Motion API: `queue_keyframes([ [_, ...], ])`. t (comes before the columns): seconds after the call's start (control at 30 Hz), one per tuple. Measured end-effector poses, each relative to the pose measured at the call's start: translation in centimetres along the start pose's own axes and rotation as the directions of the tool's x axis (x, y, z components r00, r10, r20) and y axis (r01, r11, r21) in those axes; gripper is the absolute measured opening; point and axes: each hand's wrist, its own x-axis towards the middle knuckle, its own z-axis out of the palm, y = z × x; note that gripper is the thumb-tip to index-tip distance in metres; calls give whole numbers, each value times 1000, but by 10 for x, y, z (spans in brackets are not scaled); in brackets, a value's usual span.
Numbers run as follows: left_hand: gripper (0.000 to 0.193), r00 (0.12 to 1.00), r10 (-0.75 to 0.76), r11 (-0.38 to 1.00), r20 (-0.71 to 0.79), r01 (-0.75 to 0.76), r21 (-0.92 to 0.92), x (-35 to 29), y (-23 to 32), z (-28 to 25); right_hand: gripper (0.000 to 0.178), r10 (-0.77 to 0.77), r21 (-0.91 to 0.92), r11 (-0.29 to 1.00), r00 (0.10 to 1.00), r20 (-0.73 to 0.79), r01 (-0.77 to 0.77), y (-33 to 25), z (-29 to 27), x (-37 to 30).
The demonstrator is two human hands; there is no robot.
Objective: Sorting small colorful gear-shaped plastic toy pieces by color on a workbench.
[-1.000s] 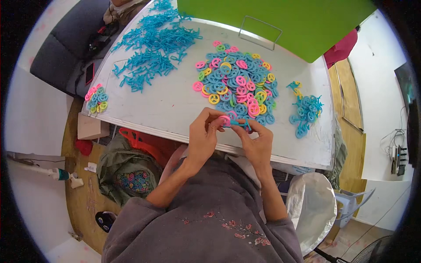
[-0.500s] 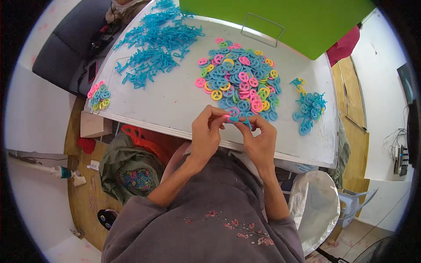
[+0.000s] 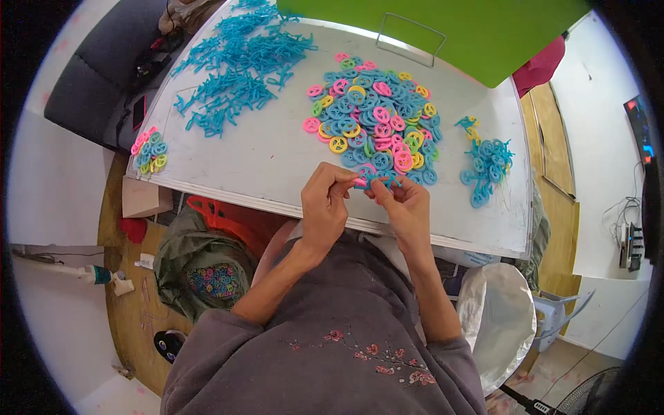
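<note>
Both hands meet above the near edge of the white table. My left hand pinches a small pink plastic wheel between thumb and fingertips. Close against it, my right hand grips a blue branched plastic piece, partly hidden by the fingers. Whether the two parts touch or are joined I cannot tell. Just beyond lies a heap of spoked plastic wheels in blue, pink, yellow and green. A pile of blue branched pieces spreads over the far left of the table.
At the right sits a small cluster of blue wheels with branched pieces. A few coloured wheels lie at the table's left corner. A green board rises at the back. Below are a dark green sack holding small coloured pieces and a silvery-lined container.
My right hand has shifted slightly left and up, its fingers now closer to my left hand. The whole view has moved slightly.
</note>
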Motion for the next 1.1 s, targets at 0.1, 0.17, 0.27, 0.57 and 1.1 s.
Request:
queue_keyframes([
  [0.1,10,1000,-30,1000,8,30,3,3,4,0,13,-85,-170,983,991,-102,67,4,7,-2],
  [0.17,10,999,-47,999,11,47,8,3,4,-2,12,-134,-246,964,984,-116,102,6,12,-5],
  [0.27,11,994,-105,994,7,105,-40,2,2,-6,12,-214,-379,910,974,-79,169,10,8,-3],
  [0.57,12,970,-231,926,72,242,-290,6,23,-2,16,-281,-383,881,958,54,279,0,-9,6],
  [1.1,25,939,344,898,-21,-322,300,-14,10,9,44,-353,154,924,935,-10,351,-7,13,-20],
])
